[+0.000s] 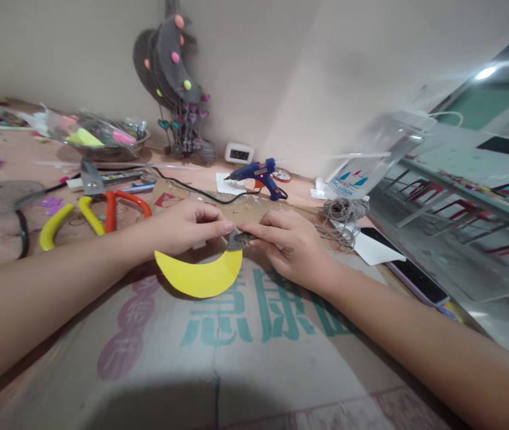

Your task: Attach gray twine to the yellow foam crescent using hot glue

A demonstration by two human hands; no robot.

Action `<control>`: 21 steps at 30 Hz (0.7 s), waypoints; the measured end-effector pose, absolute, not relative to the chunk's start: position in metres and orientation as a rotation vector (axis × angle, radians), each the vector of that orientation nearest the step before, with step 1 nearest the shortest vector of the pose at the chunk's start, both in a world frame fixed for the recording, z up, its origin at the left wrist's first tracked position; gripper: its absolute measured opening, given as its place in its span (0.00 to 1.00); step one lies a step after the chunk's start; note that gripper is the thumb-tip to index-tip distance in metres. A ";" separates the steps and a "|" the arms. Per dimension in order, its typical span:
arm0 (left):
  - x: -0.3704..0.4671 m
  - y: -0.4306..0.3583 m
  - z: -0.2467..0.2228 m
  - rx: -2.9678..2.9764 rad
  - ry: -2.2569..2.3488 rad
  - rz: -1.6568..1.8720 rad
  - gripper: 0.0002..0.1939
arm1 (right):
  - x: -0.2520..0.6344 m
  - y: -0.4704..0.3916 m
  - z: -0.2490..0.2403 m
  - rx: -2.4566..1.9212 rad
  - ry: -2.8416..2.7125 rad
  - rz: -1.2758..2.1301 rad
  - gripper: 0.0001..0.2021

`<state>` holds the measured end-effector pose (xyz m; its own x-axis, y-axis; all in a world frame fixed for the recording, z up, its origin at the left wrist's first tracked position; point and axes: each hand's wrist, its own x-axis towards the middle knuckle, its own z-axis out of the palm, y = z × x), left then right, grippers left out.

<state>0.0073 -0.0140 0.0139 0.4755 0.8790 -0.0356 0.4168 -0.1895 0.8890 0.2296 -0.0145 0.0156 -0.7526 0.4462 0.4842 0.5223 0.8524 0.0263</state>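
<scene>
So the yellow crescent [200, 278] was lying on my side of my fingers, over the printed cardboard [169, 370], with the grey piece [238, 240] right at its right-hand tip. My right hand [292, 248] had thumb and finger clamped on the grey piece. My left hand [191, 227] had its thumb and fingertip close together at the other end of that piece, but I honestly can't tell if they were pinching it. The crescent's left tip was just beside my left wrist.

Stuff was everywhere. The blue glue gun [254, 173] sat beyond my hands, nozzle to the left, with a black cord [191, 187] looping behind my left hand. My left forearm cut across in front of the yellow handles [57, 224] and red handles [111, 212]. On the right, a heap of grey string [348, 215] sat past my right hand, then a white paper scrap [375, 248] partly over a phone [415, 278].

As for the crescent, its long axis ran left to right, bulge towards me, both tips pointing away.
</scene>
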 end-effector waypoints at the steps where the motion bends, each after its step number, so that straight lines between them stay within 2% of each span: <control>1: 0.007 -0.014 0.014 1.799 1.095 0.628 0.17 | 0.230 -0.014 0.015 -0.712 -2.554 -0.217 0.14; 21: 0.008 -0.015 0.014 1.750 1.101 0.599 0.17 | 0.231 -0.013 0.015 -0.710 -2.506 -0.192 0.14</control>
<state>0.0075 -0.0152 0.0142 0.4747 0.8768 -0.0767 0.4116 -0.1442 0.8999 0.2310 -0.0125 0.0145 -0.7255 0.4485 0.5220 0.5228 0.8525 -0.0060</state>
